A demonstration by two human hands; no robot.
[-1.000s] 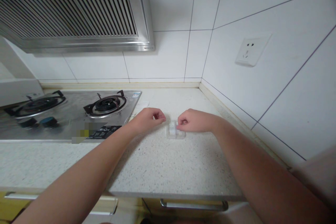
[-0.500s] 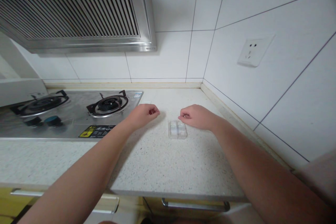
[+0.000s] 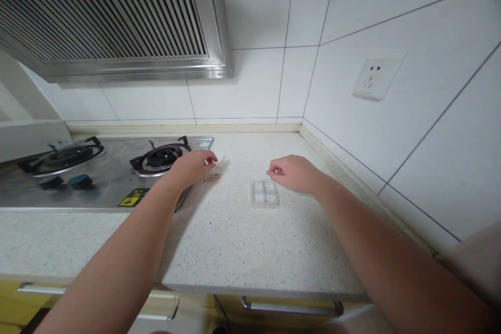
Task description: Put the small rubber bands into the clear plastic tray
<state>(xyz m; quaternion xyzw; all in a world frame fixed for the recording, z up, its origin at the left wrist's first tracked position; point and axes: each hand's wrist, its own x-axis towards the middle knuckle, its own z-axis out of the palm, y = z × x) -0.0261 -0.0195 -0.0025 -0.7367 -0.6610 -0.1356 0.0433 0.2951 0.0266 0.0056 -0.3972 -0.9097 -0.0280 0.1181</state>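
A small clear plastic box [image 3: 265,194] with compartments lies on the counter. Just beyond its right side, my right hand [image 3: 295,173] is closed in a pinch, thumb against fingers; whatever it may hold is too small to make out. Over the left part of the counter, by the hob's edge, hovers my left hand [image 3: 194,166]. Its fingers are loosely curled and slightly apart, and nothing shows in them. Beneath it, partly hidden by the hand and wrist, is a cluster of small reddish-brown pieces [image 3: 212,178], too small to name.
A gas hob [image 3: 102,193] with two burners is set into the speckled counter [image 3: 250,250] on the left. The range hood [image 3: 117,70] hangs above it. Tiled walls meet at the back right corner, with a socket [image 3: 378,77] on the right wall.
My left hand has moved left toward the hob, its pinch has loosened, and the small reddish-brown pieces now show below it. My right hand and the plastic box stay nearly in place.
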